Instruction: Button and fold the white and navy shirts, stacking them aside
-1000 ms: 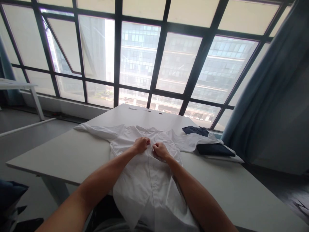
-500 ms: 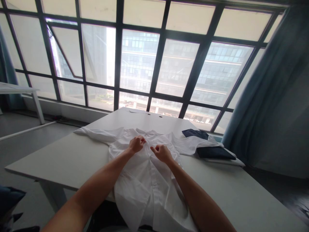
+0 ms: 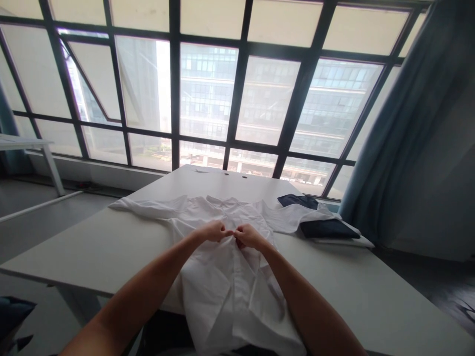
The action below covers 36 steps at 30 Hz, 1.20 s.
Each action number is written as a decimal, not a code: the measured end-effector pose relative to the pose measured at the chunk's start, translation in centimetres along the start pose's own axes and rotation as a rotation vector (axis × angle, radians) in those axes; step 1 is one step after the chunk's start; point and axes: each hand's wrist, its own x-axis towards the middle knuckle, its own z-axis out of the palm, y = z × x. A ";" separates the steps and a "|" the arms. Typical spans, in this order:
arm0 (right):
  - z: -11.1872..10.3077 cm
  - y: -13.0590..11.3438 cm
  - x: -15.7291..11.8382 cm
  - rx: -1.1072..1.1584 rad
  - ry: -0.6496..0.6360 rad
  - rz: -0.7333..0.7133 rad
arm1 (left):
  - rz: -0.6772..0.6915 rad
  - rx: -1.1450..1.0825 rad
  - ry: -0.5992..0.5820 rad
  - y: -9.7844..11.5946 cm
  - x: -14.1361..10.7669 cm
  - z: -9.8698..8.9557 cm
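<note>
A white long-sleeved shirt [image 3: 211, 287] lies front up, its collar toward the window and its sleeves spread to both sides. The hem hangs over the near table edge. My left hand [image 3: 215, 231] and my right hand [image 3: 248, 236] meet at the middle of the button placket, fingertips touching or nearly so. Both hands are closed in a pinch on the shirt front. Any button between the fingers is too small to make out.
The shirt lies on a white table [image 3: 141, 247]. Dark folded cloth [image 3: 328, 229] sits at the right, partly under the right sleeve, with another dark folded piece [image 3: 297, 200] behind it. A second white table [image 3: 22, 142] stands far left. A blue curtain [image 3: 389, 148] hangs at right.
My hands have come nearer to me down the placket and moved together; the gap between them has closed. The view has shifted slightly.
</note>
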 end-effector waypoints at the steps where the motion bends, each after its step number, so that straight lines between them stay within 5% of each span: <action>1: 0.0 0.1 0.2 -0.015 0.039 -0.034 | 0.044 -0.041 -0.039 -0.1 0.3 0.5; 6: 0.2 0.2 0.7 0.022 0.118 -0.117 | 0.141 -0.221 0.149 -1.2 2.1 2.6; 13: 0.3 0.1 0.7 0.189 0.087 -0.055 | 0.168 -0.304 0.267 -1.8 2.8 2.9; 20: -0.7 0.7 0.6 0.504 -0.178 0.019 | 0.193 -0.411 0.294 -1.9 2.8 3.2; 31: -0.4 1.1 1.0 0.511 -0.233 0.135 | 0.213 -0.550 0.214 -1.8 2.6 3.5; 36: -0.5 1.3 1.1 0.429 -0.177 0.038 | 0.231 -0.587 0.199 -1.7 2.6 3.2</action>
